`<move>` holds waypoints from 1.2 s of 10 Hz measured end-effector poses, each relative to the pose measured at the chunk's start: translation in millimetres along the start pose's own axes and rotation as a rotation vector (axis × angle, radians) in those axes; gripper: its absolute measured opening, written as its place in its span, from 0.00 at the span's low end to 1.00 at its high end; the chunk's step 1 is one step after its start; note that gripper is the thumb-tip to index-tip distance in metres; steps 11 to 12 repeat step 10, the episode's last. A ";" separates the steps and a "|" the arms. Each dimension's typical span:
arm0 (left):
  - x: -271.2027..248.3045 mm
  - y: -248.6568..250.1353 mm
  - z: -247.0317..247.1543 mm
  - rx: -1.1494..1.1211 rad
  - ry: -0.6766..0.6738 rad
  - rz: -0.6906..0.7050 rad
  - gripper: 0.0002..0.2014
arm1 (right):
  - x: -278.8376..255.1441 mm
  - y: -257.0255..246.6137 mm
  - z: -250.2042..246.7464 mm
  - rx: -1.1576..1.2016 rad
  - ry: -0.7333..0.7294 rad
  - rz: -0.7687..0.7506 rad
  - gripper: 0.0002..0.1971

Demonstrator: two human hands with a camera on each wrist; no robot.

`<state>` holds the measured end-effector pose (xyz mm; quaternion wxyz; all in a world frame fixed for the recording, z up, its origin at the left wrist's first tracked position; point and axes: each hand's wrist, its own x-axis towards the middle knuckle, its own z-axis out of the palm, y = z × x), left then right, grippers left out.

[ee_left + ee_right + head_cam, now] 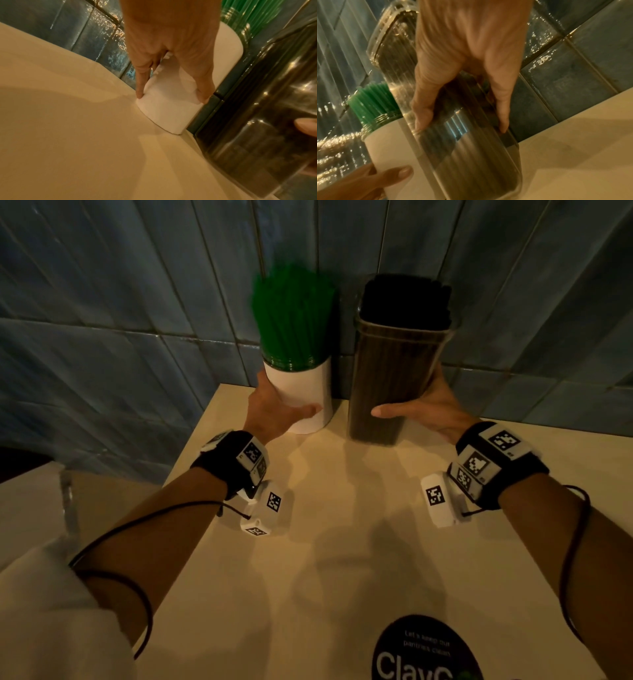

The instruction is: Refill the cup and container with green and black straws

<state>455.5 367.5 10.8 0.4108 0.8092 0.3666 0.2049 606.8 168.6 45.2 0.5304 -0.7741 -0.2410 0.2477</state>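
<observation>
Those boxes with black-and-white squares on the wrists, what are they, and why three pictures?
No robot here: a person works bare-handed, wearing a camera on the head and one on each wrist. The head view looks down at both arms; each wrist view looks along one hand. On the beige countertop by the blue tiled wall, the left hand grips a white round cup full of green straws. The right hand grips a tall clear plastic container packed with black straws. A black round sticker lies nearest the person.
</observation>
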 end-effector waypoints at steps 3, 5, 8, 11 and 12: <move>1.3 -0.2 -2.9 0.044 -0.025 -0.002 0.53 | 1.9 -0.8 -3.8 -0.040 -0.014 0.027 0.57; 1.7 -1.7 -3.1 0.036 -0.031 -0.006 0.53 | 1.3 -1.9 -4.8 -0.050 -0.021 0.024 0.55; -7.8 6.8 -7.1 -0.013 -0.027 -0.019 0.61 | -4.2 -6.1 -3.2 -0.030 0.004 0.042 0.61; -32.8 -2.6 -26.4 0.039 -0.025 -0.101 0.61 | -14.1 -1.0 -6.7 0.047 0.021 0.070 0.65; -32.8 -2.6 -26.4 0.039 -0.025 -0.101 0.61 | -14.1 -1.0 -6.7 0.047 0.021 0.070 0.65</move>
